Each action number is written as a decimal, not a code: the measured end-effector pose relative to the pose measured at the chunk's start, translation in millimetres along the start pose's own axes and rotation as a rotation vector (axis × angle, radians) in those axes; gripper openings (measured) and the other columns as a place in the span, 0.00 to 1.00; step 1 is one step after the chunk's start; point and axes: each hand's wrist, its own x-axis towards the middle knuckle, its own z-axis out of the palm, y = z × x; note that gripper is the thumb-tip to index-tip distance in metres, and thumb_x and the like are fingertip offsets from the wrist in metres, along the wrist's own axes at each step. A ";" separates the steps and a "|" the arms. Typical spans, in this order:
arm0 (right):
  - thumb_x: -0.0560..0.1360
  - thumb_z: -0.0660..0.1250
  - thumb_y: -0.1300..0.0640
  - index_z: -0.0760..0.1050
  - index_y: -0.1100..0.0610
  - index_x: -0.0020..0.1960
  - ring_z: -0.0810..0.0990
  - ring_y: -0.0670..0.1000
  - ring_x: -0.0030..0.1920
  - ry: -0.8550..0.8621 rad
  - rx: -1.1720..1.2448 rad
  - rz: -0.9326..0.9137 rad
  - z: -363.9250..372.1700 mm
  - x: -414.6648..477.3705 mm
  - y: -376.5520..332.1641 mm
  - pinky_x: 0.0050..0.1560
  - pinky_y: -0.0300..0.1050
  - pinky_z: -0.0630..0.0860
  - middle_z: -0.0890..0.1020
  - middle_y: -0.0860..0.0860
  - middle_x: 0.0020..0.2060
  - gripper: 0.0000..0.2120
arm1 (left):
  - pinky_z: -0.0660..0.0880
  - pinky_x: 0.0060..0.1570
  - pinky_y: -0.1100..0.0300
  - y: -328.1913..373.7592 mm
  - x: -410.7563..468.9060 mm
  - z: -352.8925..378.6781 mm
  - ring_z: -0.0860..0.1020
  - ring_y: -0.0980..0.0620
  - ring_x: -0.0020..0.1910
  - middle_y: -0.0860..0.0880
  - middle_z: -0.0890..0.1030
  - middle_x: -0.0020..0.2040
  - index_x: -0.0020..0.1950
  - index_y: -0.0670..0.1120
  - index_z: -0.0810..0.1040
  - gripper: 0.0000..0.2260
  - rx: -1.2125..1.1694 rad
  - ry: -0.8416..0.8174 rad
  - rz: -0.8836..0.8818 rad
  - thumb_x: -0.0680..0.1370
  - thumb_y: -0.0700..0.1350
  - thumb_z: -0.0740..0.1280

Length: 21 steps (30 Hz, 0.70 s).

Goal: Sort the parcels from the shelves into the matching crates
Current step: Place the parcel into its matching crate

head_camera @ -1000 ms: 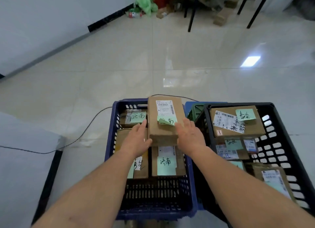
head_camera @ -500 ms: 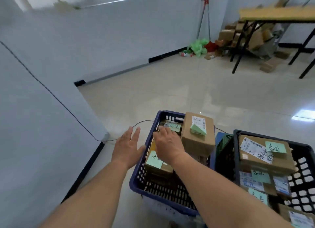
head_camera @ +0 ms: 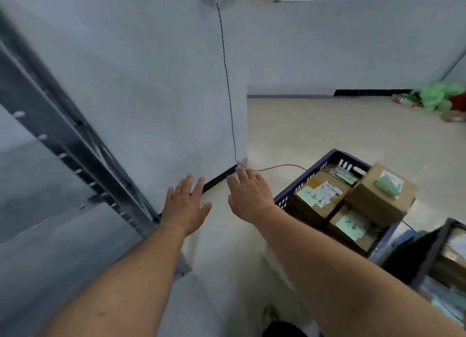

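Now both hands hover palm down above the tiled floor [head_camera: 327, 130], to the left of the blue crate [head_camera: 301, 184]. The left hand [head_camera: 186, 205] has its fingers straight and fanned out. The right hand [head_camera: 248, 196] is flat too, fingers loosely extended. The grip of each is apart and holds nothing. The right hand is near the crate's left rim, not touching it.

The blue crate stands on the floor and holds brown cardboard parcels. A parcel with a green note [head_camera: 315, 200] lies against the crate's left edge, and a second noted parcel [head_camera: 351, 229] lies at its near edge. A flatter parcel [head_camera: 344, 175] sits at the far corner. A larger box [head_camera: 380, 198], with a white label and a folded green note, rests tilted on top of the others toward the right edge. A black crate [head_camera: 428, 248], blurred, stands just beside the blue one.

A thin black cable [head_camera: 227, 84] runs down the corner of a pale wall [head_camera: 151, 84] and out along the floor toward the blue crate. A dark metal shelf upright [head_camera: 63, 140] slants across the left. Green bags [head_camera: 436, 98] lie by the far wall.
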 end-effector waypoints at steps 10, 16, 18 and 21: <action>0.80 0.57 0.53 0.61 0.57 0.71 0.64 0.59 0.68 0.009 -0.014 -0.390 -17.0 3.7 -113.1 0.66 0.52 0.65 0.64 0.59 0.70 0.21 | 0.46 0.75 0.47 -73.6 -97.2 -12.6 0.46 0.47 0.78 0.45 0.43 0.79 0.79 0.51 0.42 0.32 -0.064 0.105 -0.343 0.81 0.59 0.53; 0.79 0.57 0.52 0.60 0.56 0.73 0.65 0.59 0.68 0.023 -0.006 -0.596 -11.3 7.0 -171.9 0.67 0.52 0.65 0.64 0.59 0.70 0.24 | 0.43 0.75 0.47 -107.3 -153.9 -10.6 0.43 0.48 0.78 0.45 0.41 0.79 0.78 0.51 0.40 0.30 -0.056 0.090 -0.551 0.82 0.58 0.50; 0.79 0.57 0.51 0.58 0.56 0.74 0.64 0.59 0.69 0.029 -0.014 -0.665 -6.7 5.4 -197.2 0.68 0.52 0.64 0.62 0.59 0.71 0.25 | 0.43 0.75 0.47 -123.6 -177.9 -3.8 0.44 0.48 0.78 0.45 0.42 0.79 0.78 0.51 0.40 0.30 -0.047 0.101 -0.628 0.82 0.59 0.50; 0.79 0.58 0.49 0.55 0.56 0.76 0.61 0.60 0.71 0.001 -0.057 -0.778 -3.3 -1.3 -242.2 0.70 0.54 0.60 0.58 0.60 0.74 0.29 | 0.43 0.74 0.45 -149.7 -216.9 4.2 0.45 0.47 0.78 0.45 0.43 0.79 0.78 0.51 0.41 0.31 -0.009 0.122 -0.753 0.81 0.60 0.50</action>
